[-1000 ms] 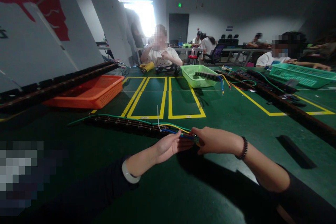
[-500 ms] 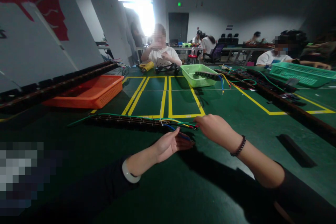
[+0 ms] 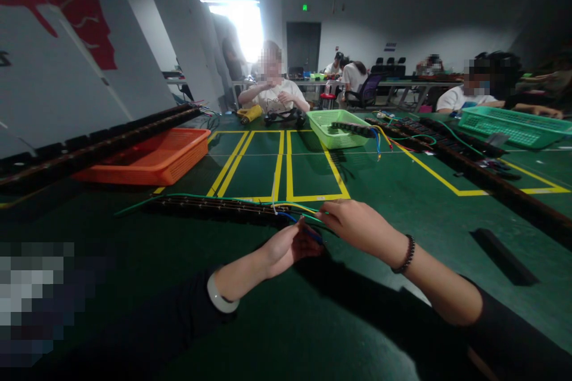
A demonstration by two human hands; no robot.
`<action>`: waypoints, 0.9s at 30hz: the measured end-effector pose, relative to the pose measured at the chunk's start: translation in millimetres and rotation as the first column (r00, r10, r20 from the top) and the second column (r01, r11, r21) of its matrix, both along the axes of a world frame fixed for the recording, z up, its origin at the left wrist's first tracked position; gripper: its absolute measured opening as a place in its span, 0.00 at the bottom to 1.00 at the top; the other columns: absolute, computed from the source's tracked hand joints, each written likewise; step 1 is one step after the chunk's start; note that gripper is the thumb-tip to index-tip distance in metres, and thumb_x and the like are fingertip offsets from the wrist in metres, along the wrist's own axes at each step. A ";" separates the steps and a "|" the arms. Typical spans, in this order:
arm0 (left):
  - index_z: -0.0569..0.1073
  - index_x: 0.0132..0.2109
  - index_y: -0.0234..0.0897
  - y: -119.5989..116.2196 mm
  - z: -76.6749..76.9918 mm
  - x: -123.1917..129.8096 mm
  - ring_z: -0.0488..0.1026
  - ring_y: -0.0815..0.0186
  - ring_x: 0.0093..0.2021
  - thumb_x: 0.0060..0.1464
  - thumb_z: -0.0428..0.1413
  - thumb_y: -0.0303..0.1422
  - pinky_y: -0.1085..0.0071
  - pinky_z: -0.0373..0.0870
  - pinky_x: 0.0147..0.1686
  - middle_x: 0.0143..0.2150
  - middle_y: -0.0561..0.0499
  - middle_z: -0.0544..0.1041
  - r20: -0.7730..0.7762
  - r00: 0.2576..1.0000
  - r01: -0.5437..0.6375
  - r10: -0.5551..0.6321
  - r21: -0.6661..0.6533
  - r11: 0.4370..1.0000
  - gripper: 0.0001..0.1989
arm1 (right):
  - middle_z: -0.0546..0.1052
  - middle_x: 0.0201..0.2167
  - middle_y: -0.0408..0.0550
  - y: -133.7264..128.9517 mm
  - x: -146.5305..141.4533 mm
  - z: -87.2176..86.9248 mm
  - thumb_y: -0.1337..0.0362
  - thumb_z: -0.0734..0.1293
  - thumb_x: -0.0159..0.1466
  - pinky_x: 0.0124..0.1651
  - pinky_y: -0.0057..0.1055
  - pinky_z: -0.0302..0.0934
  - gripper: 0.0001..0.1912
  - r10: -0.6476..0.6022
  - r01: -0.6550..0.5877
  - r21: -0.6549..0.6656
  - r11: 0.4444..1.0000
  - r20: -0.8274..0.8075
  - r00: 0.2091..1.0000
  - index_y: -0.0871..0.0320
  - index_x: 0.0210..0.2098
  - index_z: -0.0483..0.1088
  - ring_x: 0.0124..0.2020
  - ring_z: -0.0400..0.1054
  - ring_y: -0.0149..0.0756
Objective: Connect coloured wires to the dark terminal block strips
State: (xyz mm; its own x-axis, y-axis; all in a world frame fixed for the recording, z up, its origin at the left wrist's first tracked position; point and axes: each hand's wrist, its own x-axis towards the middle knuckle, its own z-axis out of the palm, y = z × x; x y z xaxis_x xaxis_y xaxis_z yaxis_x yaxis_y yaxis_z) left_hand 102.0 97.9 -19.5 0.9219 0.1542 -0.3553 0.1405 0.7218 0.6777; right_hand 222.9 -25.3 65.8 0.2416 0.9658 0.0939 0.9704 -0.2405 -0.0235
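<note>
A long dark cable chain (image 3: 214,206) lies across the table in front of me, with wires coming out of its right end. My left hand (image 3: 286,250) is closed around the blue wire (image 3: 288,216), thumb against the fingers. Just to the right, my right hand (image 3: 364,227) pinches the yellow wire (image 3: 297,207) near its tip. Beside the fingertips runs a green wire (image 3: 310,217); whether the right hand also holds it is hidden. A white cable tie (image 3: 274,195) stands up from the chain's end.
An orange basket (image 3: 179,158) stands at the left, with a long dark chain (image 3: 98,137) across it. Farther back is a light green basket (image 3: 339,140). More chains (image 3: 482,172) and a dark strip (image 3: 504,256) lie at the right. Co-workers sit beyond the table.
The left fingers have closed around the blue wire from a more open pose. My right hand has shifted slightly left and down along the wires, and the red wire tips are now covered.
</note>
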 end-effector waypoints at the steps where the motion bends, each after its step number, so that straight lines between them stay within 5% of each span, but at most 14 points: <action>1: 0.72 0.33 0.32 0.5 -1.3 -0.1 0.73 0.66 0.29 0.61 0.46 0.38 0.67 0.68 0.37 0.27 0.48 0.75 -0.005 1.000 -0.002 0.002 -0.005 1.000 0.16 | 0.76 0.33 0.49 -1.6 -5.6 2.9 0.53 0.56 0.67 0.30 0.28 0.58 0.17 0.040 -0.040 0.010 0.999 -0.035 0.999 0.57 0.38 0.70 0.32 0.71 0.36; 6: 0.72 0.35 0.33 1.9 -4.0 -0.2 0.71 0.68 0.30 0.58 0.50 0.41 0.70 0.65 0.35 0.29 0.49 0.74 -0.039 0.999 -0.010 0.009 -0.018 1.000 0.15 | 0.76 0.34 0.49 -4.4 -21.0 -4.9 0.62 0.62 0.64 0.32 0.28 0.59 0.10 0.184 -0.187 -0.062 0.980 -0.050 0.982 0.59 0.41 0.69 0.33 0.71 0.36; 11: 0.73 0.37 0.32 -0.1 -0.2 -2.3 0.72 0.64 0.33 0.57 0.50 0.43 0.67 0.65 0.37 0.30 0.45 0.76 0.015 0.999 0.044 -0.045 0.067 0.997 0.17 | 0.76 0.35 0.50 -0.2 -9.7 -14.7 0.72 0.59 0.63 0.34 0.28 0.61 0.12 0.181 -0.181 -0.048 0.982 -0.009 0.983 0.60 0.43 0.70 0.34 0.71 0.36; 18: 0.74 0.35 0.31 -3.5 4.0 -6.9 0.72 0.65 0.31 0.58 0.48 0.44 0.70 0.64 0.31 0.33 0.43 0.76 0.096 0.967 0.207 -0.235 0.242 0.948 0.20 | 0.76 0.33 0.51 6.3 5.2 -16.7 0.72 0.59 0.63 0.33 0.27 0.61 0.13 0.118 -0.114 -0.123 0.986 0.027 0.993 0.58 0.39 0.74 0.32 0.71 0.35; 27: 0.72 0.35 0.30 -4.4 5.1 -5.8 0.72 0.65 0.31 0.56 0.50 0.42 0.71 0.65 0.30 0.29 0.44 0.74 0.073 0.976 0.177 -0.204 0.273 0.945 0.17 | 0.76 0.28 0.49 13.6 11.8 -33.3 0.73 0.61 0.60 0.31 0.25 0.58 0.10 0.200 -0.212 -0.199 0.957 -0.079 0.977 0.59 0.31 0.75 0.29 0.70 0.33</action>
